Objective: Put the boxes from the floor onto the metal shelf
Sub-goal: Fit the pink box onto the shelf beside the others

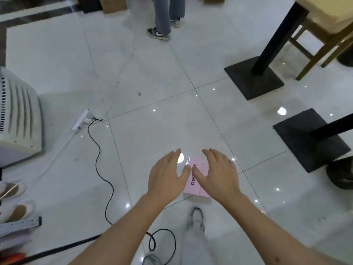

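both arms reaching forward and down, left hand (pixel 165 176) and right hand (pixel 219 175) palms down, fingers (pixel 176 154) spread

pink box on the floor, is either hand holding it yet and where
Nothing is held. The left hand and right hand are spread open above the pink box, fingers not curled round it.

— Legible text? Dark Chinese characters printed along the top face of the pink box (pixel 194 185) on the floor; "轻放" readable, remainder hidden behind the two hands.

— Elsewhere? A curved side mark on a dark sneaker (pixel 158 33), unreadable as lettering.
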